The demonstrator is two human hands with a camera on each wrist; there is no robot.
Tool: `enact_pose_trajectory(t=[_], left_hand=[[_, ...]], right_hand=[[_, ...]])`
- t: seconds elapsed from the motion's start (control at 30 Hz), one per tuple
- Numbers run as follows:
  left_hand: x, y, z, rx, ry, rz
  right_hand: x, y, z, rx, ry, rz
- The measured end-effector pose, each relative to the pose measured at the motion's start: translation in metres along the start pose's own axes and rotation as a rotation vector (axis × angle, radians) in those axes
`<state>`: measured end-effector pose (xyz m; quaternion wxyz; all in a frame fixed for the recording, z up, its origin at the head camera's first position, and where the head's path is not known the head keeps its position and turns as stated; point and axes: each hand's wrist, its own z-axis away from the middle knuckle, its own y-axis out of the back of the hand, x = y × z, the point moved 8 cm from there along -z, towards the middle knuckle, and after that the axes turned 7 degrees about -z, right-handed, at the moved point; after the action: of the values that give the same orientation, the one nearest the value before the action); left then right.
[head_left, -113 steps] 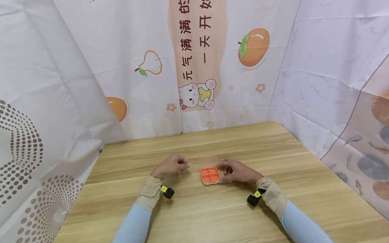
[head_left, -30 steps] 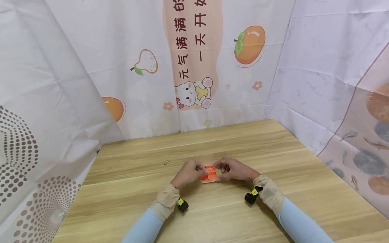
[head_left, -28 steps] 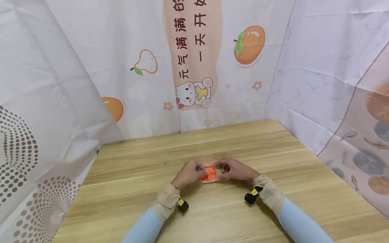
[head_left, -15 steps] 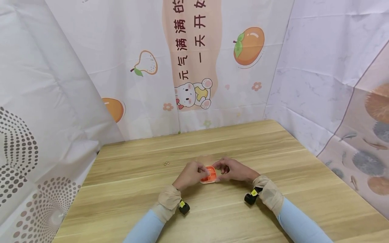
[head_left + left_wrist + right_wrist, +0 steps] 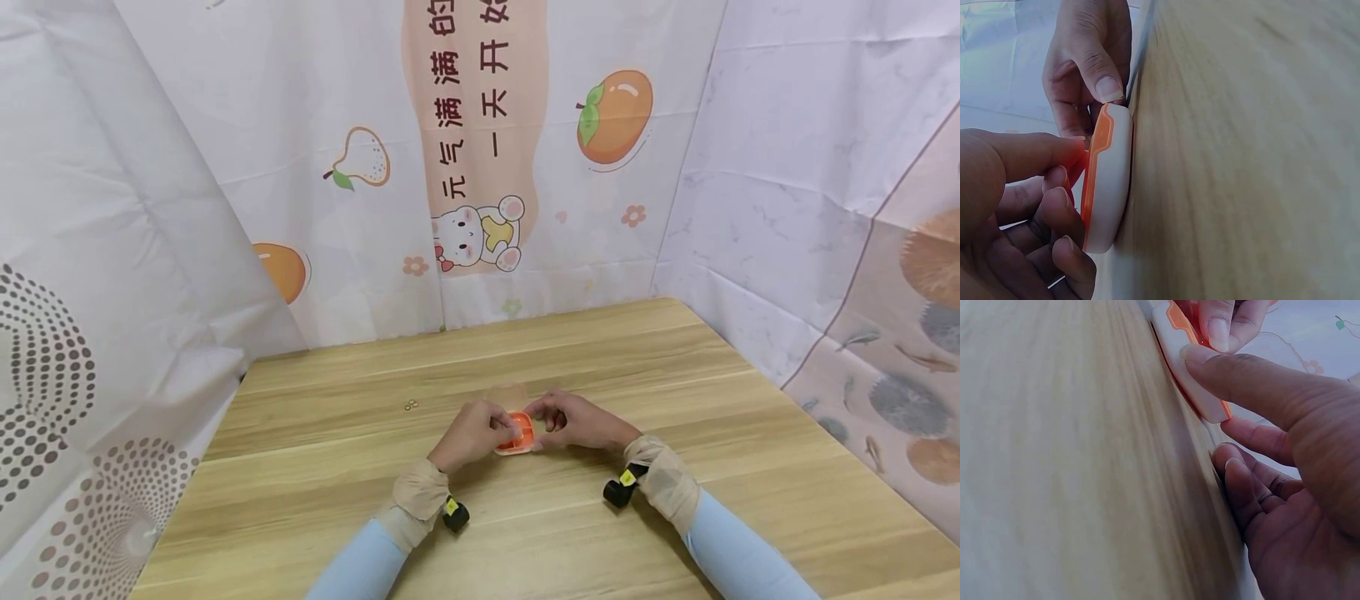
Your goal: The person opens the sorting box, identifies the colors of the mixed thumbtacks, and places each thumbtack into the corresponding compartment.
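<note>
A small pill box point(image 5: 526, 422) with an orange four-part tray and white base lies on the table, its see-through lid point(image 5: 507, 393) folded back behind it. My right hand point(image 5: 577, 421) grips its right side between thumb and index finger; the other fingers point(image 5: 1260, 481) curl beside it. From the left, my left hand point(image 5: 475, 433) reaches over the tray, with its foremost fingertip point(image 5: 1075, 147) down inside a compartment. Whether those fingers pinch anything is hidden. In the left wrist view the white side of the pill box point(image 5: 1112, 187) stands next to the curled fingers.
A few tiny pale round pieces point(image 5: 411, 405) lie on the wooden table point(image 5: 337, 383), left of and slightly behind the box. Printed cloth point(image 5: 360, 275) hangs at the back and on both sides. Each wrist carries a small black camera point(image 5: 455, 515).
My left hand has come from left of the box to over its tray. Over the last second its fingertips shift slightly right within the tray. My right hand keeps its grip on the box.
</note>
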<state>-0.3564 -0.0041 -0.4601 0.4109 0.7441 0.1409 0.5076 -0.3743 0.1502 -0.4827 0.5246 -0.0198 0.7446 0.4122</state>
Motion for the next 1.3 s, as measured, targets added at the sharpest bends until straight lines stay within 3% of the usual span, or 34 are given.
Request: enact_pose_trajectory(t=[0.53,0.8,1.13,1.3], left_hand=[[-0.002,0.013,0.005,-0.081,0.011,0.031],[-0.014,0.019,0.008,-0.137,0.03,0.051],[-0.027,0.038,0.009,-0.139,0.022,0.045],[-0.034,0.044,0.009,-0.145,0.037,0.098]], right_hand=[[0.001,0.0,0.001,-0.001,-0.016,-0.012],[0.001,0.0,0.001,0.001,-0.005,-0.029],[0.002,-0.001,0.001,-0.001,-0.004,-0.05],[0.003,-0.001,0.001,0.004,-0.005,-0.052]])
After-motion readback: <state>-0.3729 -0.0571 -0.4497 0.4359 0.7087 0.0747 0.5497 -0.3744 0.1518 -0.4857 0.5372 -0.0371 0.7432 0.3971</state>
